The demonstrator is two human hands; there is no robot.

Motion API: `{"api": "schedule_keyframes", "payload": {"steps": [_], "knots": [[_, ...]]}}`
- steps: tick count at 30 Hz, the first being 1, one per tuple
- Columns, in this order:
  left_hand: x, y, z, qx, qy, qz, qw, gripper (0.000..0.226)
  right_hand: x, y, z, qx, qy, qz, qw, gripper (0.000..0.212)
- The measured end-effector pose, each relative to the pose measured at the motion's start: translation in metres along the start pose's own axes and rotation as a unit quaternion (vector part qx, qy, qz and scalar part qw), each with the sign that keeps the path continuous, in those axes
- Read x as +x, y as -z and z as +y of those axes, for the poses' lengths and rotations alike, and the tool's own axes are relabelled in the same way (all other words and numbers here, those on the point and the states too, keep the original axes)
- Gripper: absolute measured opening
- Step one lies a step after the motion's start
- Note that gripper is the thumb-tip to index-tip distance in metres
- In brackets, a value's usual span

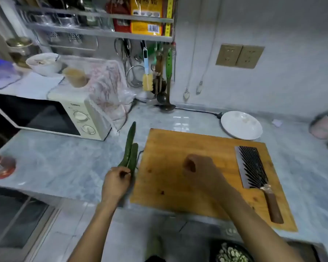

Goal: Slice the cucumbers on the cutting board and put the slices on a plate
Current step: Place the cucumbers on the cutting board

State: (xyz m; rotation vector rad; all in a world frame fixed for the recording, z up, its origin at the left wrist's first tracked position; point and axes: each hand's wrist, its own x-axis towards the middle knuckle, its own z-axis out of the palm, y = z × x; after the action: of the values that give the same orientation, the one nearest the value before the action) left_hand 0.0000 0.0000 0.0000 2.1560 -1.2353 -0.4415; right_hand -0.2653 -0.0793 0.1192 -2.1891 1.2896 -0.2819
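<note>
Gripping near ends of two cucumbers (pixel 130 154), left hand (pixel 115 183) curls round them on counter (pixel 64 167), just left of cutting board (pixel 178 178). Right hand (pixel 199 170) hovers over board centre, fingers curled, holding nothing visible. Cleaver (pixel 254 169) lies on board right of right hand. White plate (pixel 241 125) beyond board's far right corner, touching or overlapping it.

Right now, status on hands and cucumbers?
Left hand grips two cucumbers beside cutting board. Right hand curled, empty. Board bare except cleaver.
</note>
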Motion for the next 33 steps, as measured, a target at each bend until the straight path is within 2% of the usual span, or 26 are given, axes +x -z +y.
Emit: {"api": "schedule_keyframes", "payload": {"steps": [2, 4, 9, 11, 14, 17, 19, 25, 30, 33], "knots": [[0.017, -0.002, -0.016, 0.024, 0.027, 0.009, 0.999, 0.015, 0.016, -0.016, -0.005, 0.026, -0.023, -0.008, 0.999, 0.007], [0.031, -0.004, -0.029, 0.04, 0.052, -0.015, 0.998, 0.018, 0.029, -0.03, -0.013, 0.023, -0.045, -0.043, 0.998, 0.009], [0.065, -0.016, -0.041, 0.013, 0.037, -0.065, 0.997, 0.023, 0.062, -0.064, -0.027, 0.052, -0.064, -0.092, 0.992, 0.015], [0.079, -0.017, -0.043, 0.019, 0.039, -0.098, 0.994, 0.015, 0.075, -0.077, -0.033, 0.06, -0.062, -0.106, 0.991, 0.016], [0.087, -0.006, -0.042, -0.053, 0.069, -0.138, 0.987, 0.02, 0.089, -0.097, -0.04, 0.084, -0.071, -0.118, 0.987, 0.015], [0.076, 0.014, -0.039, -0.176, 0.126, -0.107, 0.97, 0.018, 0.104, -0.119, -0.042, 0.098, -0.095, -0.117, 0.984, 0.018], [0.062, 0.026, -0.043, -0.205, 0.132, -0.083, 0.966, 0.019, 0.118, -0.132, -0.047, 0.096, -0.107, -0.118, 0.983, 0.021], [0.018, 0.036, -0.077, -0.229, 0.141, -0.068, 0.961, 0.016, 0.157, -0.169, -0.073, 0.027, -0.087, -0.118, 0.989, 0.026], [-0.002, 0.031, -0.07, -0.242, 0.153, -0.057, 0.956, 0.02, 0.173, -0.186, -0.091, -0.113, -0.123, -0.145, 0.975, 0.023], [-0.007, 0.031, -0.059, -0.249, 0.15, -0.044, 0.956, 0.02, 0.179, -0.184, -0.091, -0.073, -0.134, -0.132, 0.979, 0.025]]}}
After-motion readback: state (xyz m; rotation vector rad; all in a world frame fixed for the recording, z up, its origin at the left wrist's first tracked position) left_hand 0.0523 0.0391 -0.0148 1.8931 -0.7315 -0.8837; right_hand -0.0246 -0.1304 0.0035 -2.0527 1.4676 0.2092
